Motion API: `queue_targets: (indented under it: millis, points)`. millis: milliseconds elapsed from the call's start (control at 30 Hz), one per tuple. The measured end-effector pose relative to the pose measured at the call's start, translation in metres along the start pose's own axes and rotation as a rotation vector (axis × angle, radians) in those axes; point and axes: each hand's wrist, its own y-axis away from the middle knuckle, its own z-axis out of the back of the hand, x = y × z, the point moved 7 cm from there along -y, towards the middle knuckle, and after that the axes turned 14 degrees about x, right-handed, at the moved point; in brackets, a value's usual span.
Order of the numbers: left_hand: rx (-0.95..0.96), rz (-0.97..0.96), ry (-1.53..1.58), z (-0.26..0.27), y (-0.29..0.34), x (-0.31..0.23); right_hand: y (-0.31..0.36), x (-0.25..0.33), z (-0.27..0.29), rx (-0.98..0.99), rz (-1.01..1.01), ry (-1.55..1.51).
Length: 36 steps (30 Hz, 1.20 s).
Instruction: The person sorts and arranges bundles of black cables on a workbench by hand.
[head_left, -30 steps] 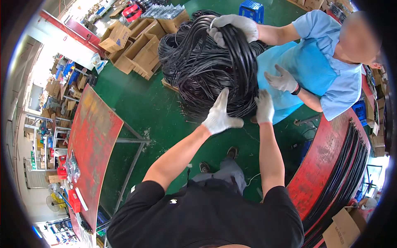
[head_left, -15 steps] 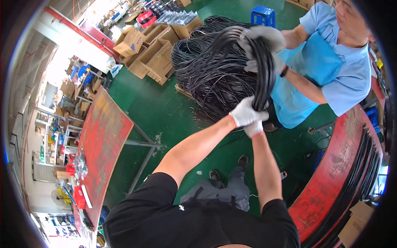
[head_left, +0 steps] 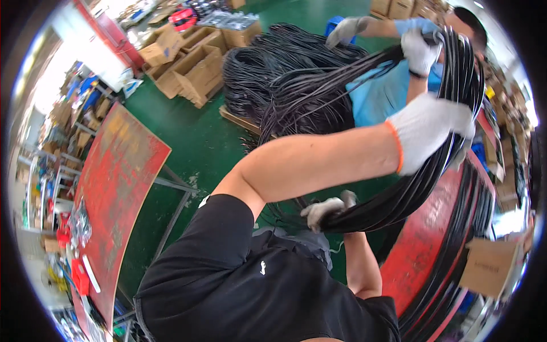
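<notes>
A thick bundle of black cables (head_left: 393, 202) curves in a loop from low in front of me up to the far right. My left hand (head_left: 436, 130), in a white knit glove with an orange cuff, reaches across and is closed around its upper part. Lower down, my right hand (head_left: 329, 213), also gloved and partly hidden by the strands, grips the near end. A co-worker's gloved hand (head_left: 420, 52) holds the top of the bundle, while that person's other glove (head_left: 345, 31) is off it. Strands run back from there toward a large heap of black cables (head_left: 290, 74).
Open cardboard boxes (head_left: 196, 74) stand left of the heap. A worn red table (head_left: 117, 182) is at my left. On my right, another red table (head_left: 419, 228) bears long black cables (head_left: 456, 245), with a cardboard box (head_left: 490, 267) at its near end.
My left hand has swung right and up with the cables; my right hand has drawn nearer to me. The loop has widened. One of the co-worker's hands has come off the bundle.
</notes>
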Motion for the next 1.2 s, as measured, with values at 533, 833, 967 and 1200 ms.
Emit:
queue_targets:
  millis: [533,833,967,1200]
  points:
    - [1.037,0.734,0.207,-0.196,0.238,0.197,0.068,0.166,-0.388,-0.444,0.702,0.489]
    - [1.143,0.942,0.562,-0.319,0.416,0.331,0.160,0.163,-0.503,-0.684,0.948,0.279]
    - [1.047,1.011,0.764,-0.420,0.430,0.325,0.194,0.190,-0.554,-0.744,0.974,0.259]
    - [0.860,1.082,0.661,-0.508,0.470,0.372,0.296,0.154,-0.634,-1.082,0.663,0.494]
